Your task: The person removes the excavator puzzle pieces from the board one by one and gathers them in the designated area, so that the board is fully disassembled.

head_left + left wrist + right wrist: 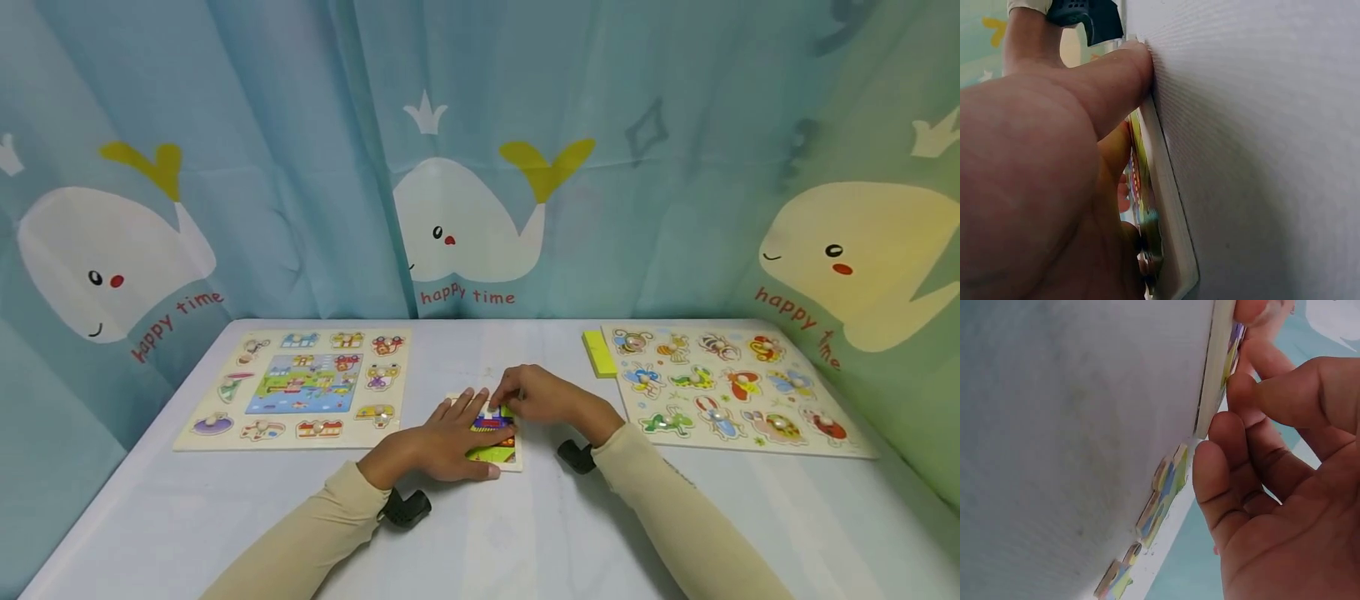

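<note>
Bare left hand (448,443), small cream-rimmed rectangular picture board (518,455), bare right hand (537,397).
The left hand lies spread across the board, gripping nothing; the board reaches rightward beneath it. The right hand, fingers bent, is nearer the far-right corner; whether it pinches anything, I cannot tell.

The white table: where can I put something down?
Try the white table's near side, between left sleeve and right sleeve, or farther right, in front of the insect board. It's crowded at the small puzzle, with hands on it and loose pieces nearby.
</note>
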Action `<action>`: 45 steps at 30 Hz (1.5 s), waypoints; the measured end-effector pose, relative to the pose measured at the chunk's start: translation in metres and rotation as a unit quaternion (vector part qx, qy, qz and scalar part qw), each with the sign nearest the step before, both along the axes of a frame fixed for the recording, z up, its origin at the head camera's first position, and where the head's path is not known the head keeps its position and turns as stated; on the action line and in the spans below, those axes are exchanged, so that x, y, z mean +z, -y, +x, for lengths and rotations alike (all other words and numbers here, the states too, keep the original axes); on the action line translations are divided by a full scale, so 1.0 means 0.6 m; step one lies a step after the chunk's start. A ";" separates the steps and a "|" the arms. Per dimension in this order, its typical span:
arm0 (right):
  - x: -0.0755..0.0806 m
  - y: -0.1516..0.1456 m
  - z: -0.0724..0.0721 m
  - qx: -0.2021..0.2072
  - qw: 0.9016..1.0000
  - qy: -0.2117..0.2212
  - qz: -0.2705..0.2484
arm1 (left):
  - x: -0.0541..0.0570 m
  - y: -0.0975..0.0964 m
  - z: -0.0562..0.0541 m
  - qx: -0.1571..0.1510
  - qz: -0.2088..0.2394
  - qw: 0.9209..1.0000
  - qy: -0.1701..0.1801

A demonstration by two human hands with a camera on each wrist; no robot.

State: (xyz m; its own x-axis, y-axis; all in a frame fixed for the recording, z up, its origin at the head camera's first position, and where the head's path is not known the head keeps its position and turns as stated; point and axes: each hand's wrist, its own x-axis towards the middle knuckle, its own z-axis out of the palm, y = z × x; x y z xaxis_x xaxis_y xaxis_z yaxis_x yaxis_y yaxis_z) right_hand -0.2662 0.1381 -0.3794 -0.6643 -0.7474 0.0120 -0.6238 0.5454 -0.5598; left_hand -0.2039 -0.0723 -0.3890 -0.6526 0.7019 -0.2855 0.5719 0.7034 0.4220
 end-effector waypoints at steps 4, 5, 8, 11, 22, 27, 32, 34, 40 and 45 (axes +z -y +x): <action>0.003 0.005 0.001 -0.001 1.000 0.004 0.013 | 0.004 0.000 0.001 0.004 -0.011 1.000 -0.006; 0.004 0.006 0.002 0.000 1.000 0.003 0.014 | 0.005 -0.001 0.001 0.005 -0.012 1.000 -0.007; 0.005 0.008 0.004 0.002 1.000 -0.001 0.019 | 0.006 -0.001 0.001 0.005 -0.016 1.000 -0.011; 0.002 0.011 0.004 -0.001 1.000 -0.008 0.024 | 0.005 -0.001 0.001 0.006 -0.016 1.000 -0.011; 0.000 0.021 0.011 -0.025 0.999 -0.020 0.033 | 0.000 0.001 0.002 0.011 -0.016 1.000 -0.011; 0.006 0.019 0.013 -0.030 0.999 -0.026 0.031 | -0.003 0.000 0.001 0.010 -0.014 1.000 -0.013; 0.011 0.013 0.015 -0.040 0.999 -0.001 0.000 | -0.001 0.001 0.001 0.011 -0.015 1.000 -0.014; 0.012 0.010 0.016 -0.041 0.999 0.002 -0.014 | 0.000 0.002 0.002 0.010 -0.015 1.000 -0.014; 0.012 0.002 0.016 -0.026 0.998 0.034 -0.044 | 0.000 0.003 0.002 0.008 -0.013 1.000 -0.013; 0.003 0.004 0.018 -0.007 0.997 0.060 -0.047 | -0.001 0.000 0.001 0.006 -0.013 1.000 -0.012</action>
